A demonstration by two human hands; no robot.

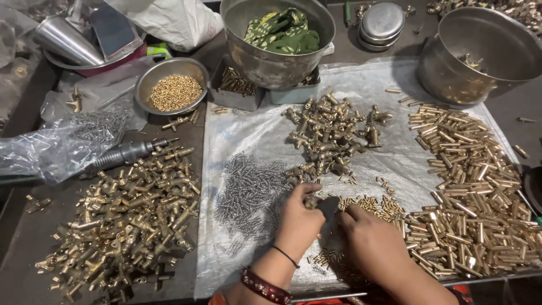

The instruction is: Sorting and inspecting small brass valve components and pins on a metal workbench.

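Brass fitting (310, 201), small and likely hard, heavy for its size and slick, sits pinched in the left hand (299, 221) near the middle of the counter (17, 265); grip its body. Right hand (370, 237) closes on a dark tool (328, 207) beside it.

The heap of tee-shaped brass fittings (127, 217) is dull yellow-gold, and so is the pile of short brass tubes (471, 195). The scatter of small steel springs (248, 195) is silvery grey on a translucent white plastic sheet (389, 158). A round steel bowl (169, 70) holds bright gold beads. A crumpled cloth (282, 31) is green with pale yellow patches. The left hand (299, 223) has a black thread and a dark red bangle (265, 287) at its wrist.
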